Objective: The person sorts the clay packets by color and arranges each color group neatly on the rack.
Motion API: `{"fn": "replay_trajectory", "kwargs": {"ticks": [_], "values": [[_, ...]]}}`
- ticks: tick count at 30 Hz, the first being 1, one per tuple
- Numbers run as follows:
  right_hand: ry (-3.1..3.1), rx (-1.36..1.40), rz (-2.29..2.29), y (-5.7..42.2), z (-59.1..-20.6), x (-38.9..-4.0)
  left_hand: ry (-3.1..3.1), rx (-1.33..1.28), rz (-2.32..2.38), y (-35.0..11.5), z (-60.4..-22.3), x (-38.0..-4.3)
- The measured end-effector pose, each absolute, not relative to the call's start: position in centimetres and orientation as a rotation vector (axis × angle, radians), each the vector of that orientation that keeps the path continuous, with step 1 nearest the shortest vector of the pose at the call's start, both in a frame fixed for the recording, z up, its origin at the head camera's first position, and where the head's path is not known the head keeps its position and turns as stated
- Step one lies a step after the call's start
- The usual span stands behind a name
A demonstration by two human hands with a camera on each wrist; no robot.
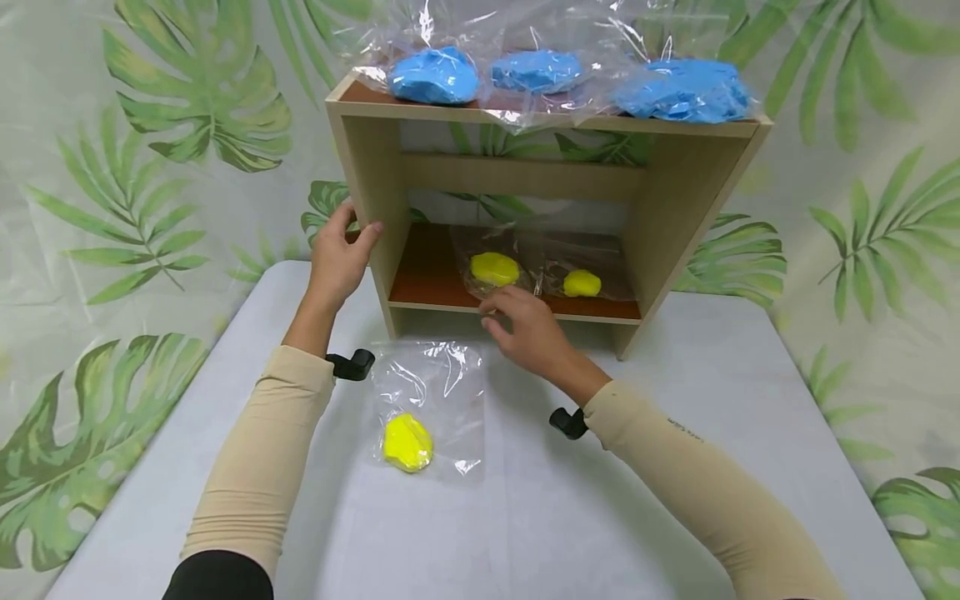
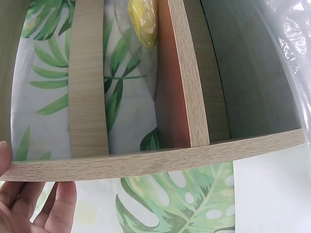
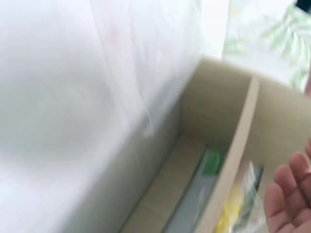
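My left hand (image 1: 339, 265) grips the left side panel of a small wooden shelf unit (image 1: 375, 183). In the left wrist view, the thumb lies on the panel's inner face and the fingers (image 2: 60, 206) on its outer face. My right hand (image 1: 531, 332) is in front of the lower shelf board (image 1: 431, 279), fingers loosely bent and holding nothing. Behind it on that board lie two clear bags, one with a yellow lump (image 1: 495, 268) and one with a smaller yellow lump (image 1: 582, 283). The right wrist view is blurred, with fingers (image 3: 291, 194) at its right edge.
On the white-covered table (image 1: 450, 542), between my forearms, lies a clear plastic bag (image 1: 453, 392) with a bright yellow lump (image 1: 407, 442). Clear bags with blue lumps (image 1: 435, 77) line the top of the unit. A leaf-print cloth (image 1: 210, 92) hangs behind.
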State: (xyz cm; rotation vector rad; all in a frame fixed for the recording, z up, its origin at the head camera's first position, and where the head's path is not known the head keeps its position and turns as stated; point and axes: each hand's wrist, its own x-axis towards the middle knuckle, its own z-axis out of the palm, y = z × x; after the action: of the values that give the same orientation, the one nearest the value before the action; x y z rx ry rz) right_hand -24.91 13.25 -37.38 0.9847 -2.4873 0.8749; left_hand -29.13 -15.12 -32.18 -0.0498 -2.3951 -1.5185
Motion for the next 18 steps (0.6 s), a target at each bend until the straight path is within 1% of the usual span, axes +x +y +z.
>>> {"fn": "replay_trajectory", "kwargs": {"ticks": [4, 8, 14, 18], "values": [[-2.569, 1.065, 0.824, 12.9, -38.2, -23.4, -2.396, -0.038, -1.513, -15.1, -32.2, -29.1], [-2.658, 1.076, 0.773, 12.6, -38.6, -22.3, -2.408, -0.022, -1.497, -15.1, -32.3, -29.1], [-2.833, 1.010, 0.691, 12.7, -40.1, -20.5, -2.412, -0.023, -1.491, -15.1, -32.3, -29.2], [-3.026, 0.859, 0.662, 12.8, -41.6, -19.1, -2.405, -0.027, -1.499, -15.0, -32.2, -29.1]]}}
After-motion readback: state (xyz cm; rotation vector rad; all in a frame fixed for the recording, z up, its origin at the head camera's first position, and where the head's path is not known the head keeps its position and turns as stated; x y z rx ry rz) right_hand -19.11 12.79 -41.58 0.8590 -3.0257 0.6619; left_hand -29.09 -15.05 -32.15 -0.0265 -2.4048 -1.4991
